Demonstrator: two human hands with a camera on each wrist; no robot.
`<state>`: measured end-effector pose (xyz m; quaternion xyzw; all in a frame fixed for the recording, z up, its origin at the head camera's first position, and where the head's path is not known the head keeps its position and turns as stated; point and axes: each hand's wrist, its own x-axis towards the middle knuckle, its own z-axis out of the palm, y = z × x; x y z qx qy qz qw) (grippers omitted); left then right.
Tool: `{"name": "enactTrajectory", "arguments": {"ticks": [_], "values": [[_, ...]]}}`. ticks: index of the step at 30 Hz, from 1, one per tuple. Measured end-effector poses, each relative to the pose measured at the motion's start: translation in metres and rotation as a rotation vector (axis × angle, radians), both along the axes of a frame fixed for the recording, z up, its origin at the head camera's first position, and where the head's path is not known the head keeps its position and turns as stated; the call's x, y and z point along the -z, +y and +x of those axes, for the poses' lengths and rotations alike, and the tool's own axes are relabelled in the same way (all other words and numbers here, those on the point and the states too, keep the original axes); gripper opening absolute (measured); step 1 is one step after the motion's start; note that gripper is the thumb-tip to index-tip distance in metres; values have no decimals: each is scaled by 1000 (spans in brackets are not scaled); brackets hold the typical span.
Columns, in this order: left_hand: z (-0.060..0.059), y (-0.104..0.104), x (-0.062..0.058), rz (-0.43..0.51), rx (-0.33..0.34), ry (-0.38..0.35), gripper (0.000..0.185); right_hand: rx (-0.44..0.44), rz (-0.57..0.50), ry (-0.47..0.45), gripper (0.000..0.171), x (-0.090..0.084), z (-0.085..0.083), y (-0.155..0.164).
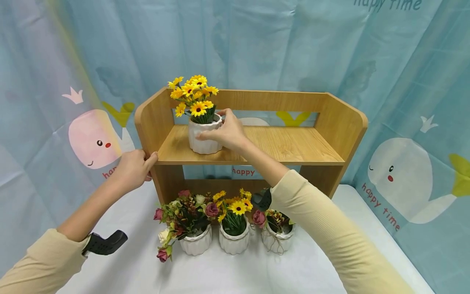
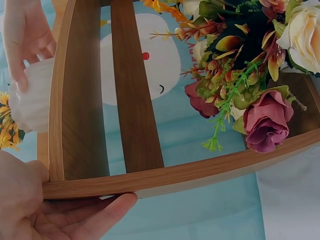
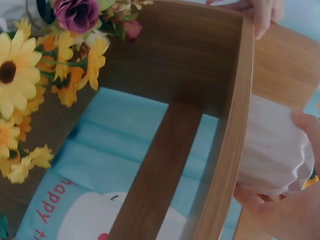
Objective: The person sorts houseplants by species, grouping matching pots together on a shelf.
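Note:
On the upper board of a wooden shelf [image 1: 286, 143], toward its left end, is a white flowerpot [image 1: 205, 136] with yellow sunflowers [image 1: 194, 92]. My right hand [image 1: 227, 132] grips this pot from its right side, thumb across the front and fingers behind. In the right wrist view the pot's ribbed wall [image 3: 275, 145] shows between thumb and fingers. My left hand [image 1: 134, 169] holds the front edge of the shelf's left side panel [image 1: 156, 122], level with the upper board. Seen from the left wrist, the fingers [image 2: 107, 215] lie along the panel's outer face.
Below, three more white pots stand on the white tablecloth [image 1: 293, 273]: one with roses [image 1: 196, 241], one with sunflowers [image 1: 235, 241], and one with a rose and twine [image 1: 277, 241], partly behind my right sleeve. Blue printed curtains [image 1: 253, 49] hang behind the shelf.

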<state>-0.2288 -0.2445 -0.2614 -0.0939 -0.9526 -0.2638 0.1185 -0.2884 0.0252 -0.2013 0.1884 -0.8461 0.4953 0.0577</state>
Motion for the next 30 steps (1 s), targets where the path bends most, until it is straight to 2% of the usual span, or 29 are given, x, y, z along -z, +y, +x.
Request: {"name": "enactTrajectory", "arguments": {"ticks": [7,22,30], "values": [[0,1,1,17,5,-5,52,1,-14,-27,106,-2,8,5],[-1,1,0,1,2,-19,52,7,-14,3,89,4,46,23],[-2,1,1,-2,-2,-3,52,-15,-43,73,82,14,69,34]]}}
